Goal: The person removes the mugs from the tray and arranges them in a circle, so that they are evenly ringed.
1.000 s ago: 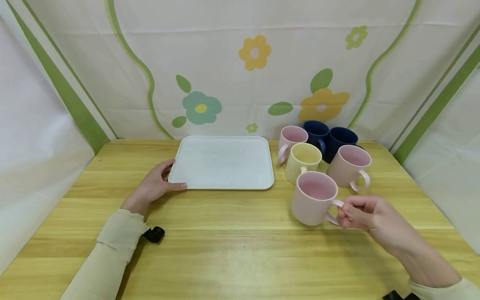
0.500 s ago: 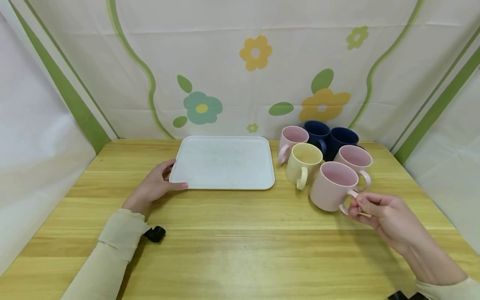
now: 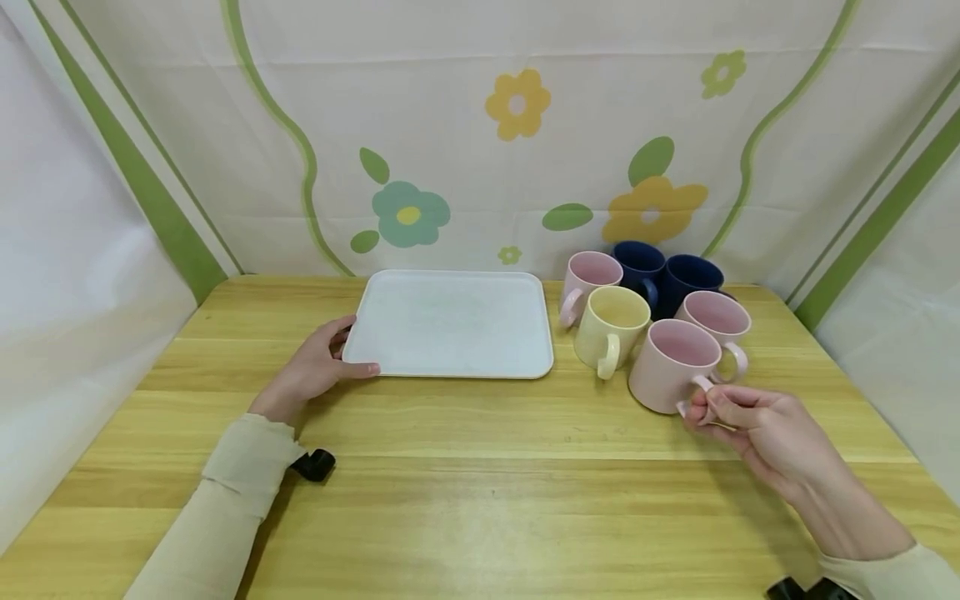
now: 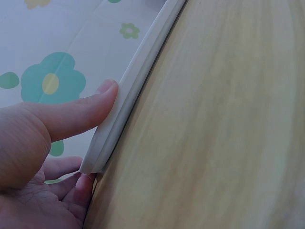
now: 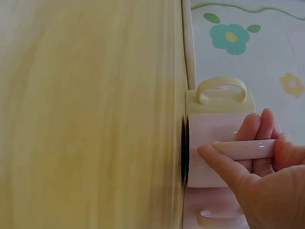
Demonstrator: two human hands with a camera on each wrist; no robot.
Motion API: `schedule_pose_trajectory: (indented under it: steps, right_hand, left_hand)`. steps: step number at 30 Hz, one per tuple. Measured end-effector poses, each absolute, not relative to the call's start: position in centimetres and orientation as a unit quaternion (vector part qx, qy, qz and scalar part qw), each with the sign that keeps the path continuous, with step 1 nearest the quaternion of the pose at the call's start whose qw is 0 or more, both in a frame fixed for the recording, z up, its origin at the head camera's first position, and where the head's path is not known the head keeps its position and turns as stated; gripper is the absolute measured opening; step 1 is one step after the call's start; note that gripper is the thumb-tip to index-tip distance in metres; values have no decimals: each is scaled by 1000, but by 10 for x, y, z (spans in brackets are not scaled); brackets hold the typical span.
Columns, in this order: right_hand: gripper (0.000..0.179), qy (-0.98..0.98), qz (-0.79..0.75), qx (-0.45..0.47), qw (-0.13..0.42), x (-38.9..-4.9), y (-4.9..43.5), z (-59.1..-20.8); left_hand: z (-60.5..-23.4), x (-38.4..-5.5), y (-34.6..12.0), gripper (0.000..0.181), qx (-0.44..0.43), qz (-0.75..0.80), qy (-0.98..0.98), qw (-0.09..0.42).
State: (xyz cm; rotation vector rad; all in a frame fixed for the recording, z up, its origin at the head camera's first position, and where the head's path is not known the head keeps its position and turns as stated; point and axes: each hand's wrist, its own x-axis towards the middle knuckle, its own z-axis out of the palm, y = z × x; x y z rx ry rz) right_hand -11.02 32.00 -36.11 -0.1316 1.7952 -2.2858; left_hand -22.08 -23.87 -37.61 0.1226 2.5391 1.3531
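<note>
My left hand (image 3: 318, 367) holds the near left corner of a white rectangular tray (image 3: 457, 325); in the left wrist view the thumb lies on the tray rim (image 4: 131, 88) and the fingers are curled at its corner. On the right, my right hand (image 3: 780, 437) pinches the handle of a pink mug (image 3: 663, 375), which is upright. A dark gap shows under this mug (image 5: 207, 129) in the right wrist view; whether its base touches the table cannot be told. Close by are a yellow mug (image 3: 597, 335) and another pink mug (image 3: 718, 315), partly hidden behind the held one.
Behind the yellow mug stand a third pink mug (image 3: 592, 275) and two dark blue mugs (image 3: 639, 260), all upright. A wooden table (image 3: 480, 492) lies under everything. White fabric with printed flowers (image 3: 517, 104) hangs along the back edge.
The pink mug in my right hand has moved right and back, uncovering the yellow mug's handle and covering part of the pink mug behind. My left hand and the tray have stayed put.
</note>
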Motion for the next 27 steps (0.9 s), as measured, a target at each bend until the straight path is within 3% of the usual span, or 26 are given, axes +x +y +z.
schedule_pose_trajectory:
  steps: [18, 21, 23, 27]
  right_hand:
    - [26, 634, -759, -29, 144, -110, 332, -360]
    - [25, 731, -669, 2, 136, -112, 332, -351]
    - [35, 815, -566, 26, 121, -114, 331, -340]
    - [46, 937, -345, 43, 40, -118, 330, -317]
  left_hand:
    - [-383, -228, -223, 105, 51, 468, 873, 129]
    - [-383, -227, -223, 104, 48, 465, 875, 127]
    - [-382, -227, -224, 105, 48, 458, 878, 128]
    - [-377, -226, -222, 106, 50, 432, 892, 124]
